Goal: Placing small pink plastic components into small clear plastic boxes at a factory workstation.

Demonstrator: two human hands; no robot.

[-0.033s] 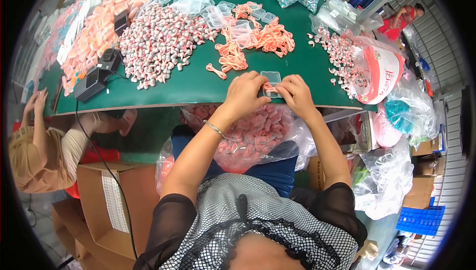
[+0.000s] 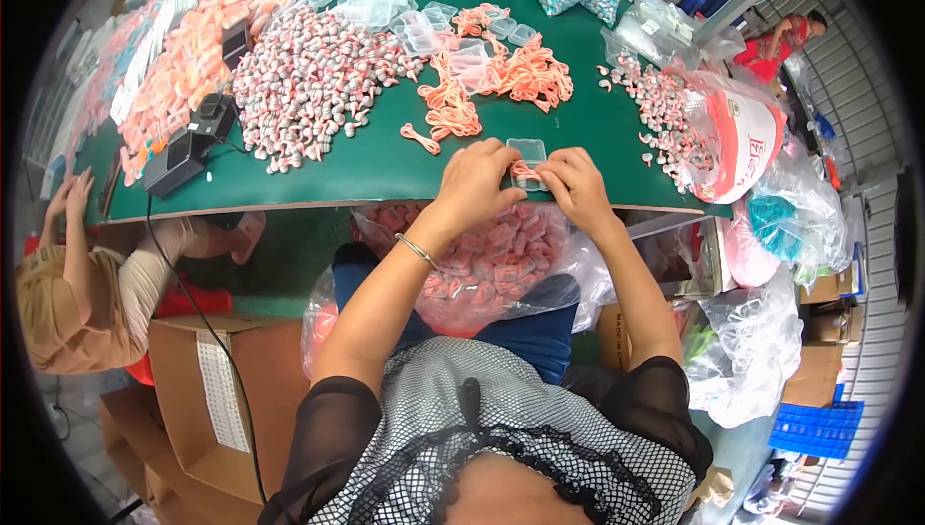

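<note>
At the front edge of the green table, a small clear plastic case [image 2: 526, 148] stands with its lid raised. A looped coral cord [image 2: 523, 170] lies in its lower half. My left hand [image 2: 472, 180] grips the case's left side, thumb at the front and fingers behind. My right hand [image 2: 576, 184] is closed at the case's right side, its thumb and fingertips pressed onto the cord's end. Part of the case is hidden by my fingers. Beyond my left hand lies a single bundled cord [image 2: 421, 139], close to a heap of coral cords [image 2: 451, 109].
A pile of grey-and-pink earbuds [image 2: 299, 82] spreads to the left, beside black power adapters [image 2: 176, 161]. More earbuds spill from a bag [image 2: 742, 140] at right. Below the table edge, a plastic bag of filled pink cases [image 2: 501, 265] sits by my lap. Another person [image 2: 82, 313] sits at left.
</note>
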